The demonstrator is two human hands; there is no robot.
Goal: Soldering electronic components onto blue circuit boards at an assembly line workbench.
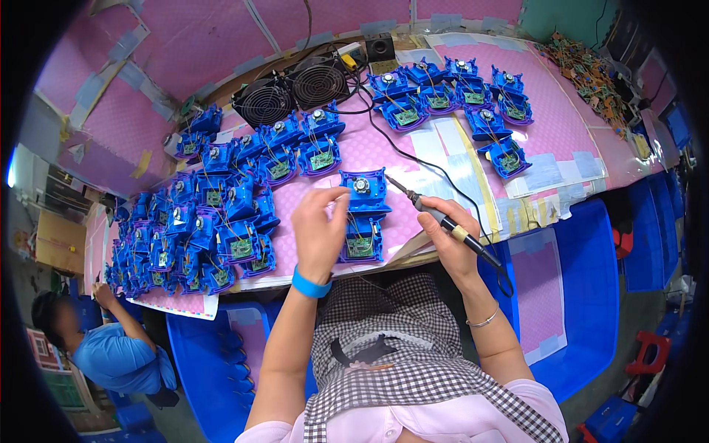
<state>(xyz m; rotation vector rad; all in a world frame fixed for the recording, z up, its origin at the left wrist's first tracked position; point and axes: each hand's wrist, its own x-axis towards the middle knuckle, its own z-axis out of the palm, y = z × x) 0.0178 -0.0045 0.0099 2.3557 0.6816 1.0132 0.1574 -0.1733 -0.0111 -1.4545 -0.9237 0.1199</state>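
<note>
Directly in front of me is an opened blue plastic housing (pixel 375 193), its upper half carrying a round silver speaker and its lower half a green circuit board (pixel 360 246). My left hand (pixel 322 225), with a blue band on its wrist, is at the left side of this housing. Its fingers are curled together, and whatever they pinch is hidden or too small to see. In my right hand (pixel 453 238) is a soldering iron (pixel 478 249) with a black handle and a yellow band. Its metal tip points up and left, close to the housing's upper right corner.
Many similar blue housings (pixel 177 218) crowd the table's left; several more (pixel 473 92) stand at the back right. Two black fans (pixel 319 83) sit behind. A black cable (pixel 436 166) crosses the table. Circuit boards (pixel 583 77) are piled far right. Blue bins (pixel 591 273) flank me; a person (pixel 122 358) works left.
</note>
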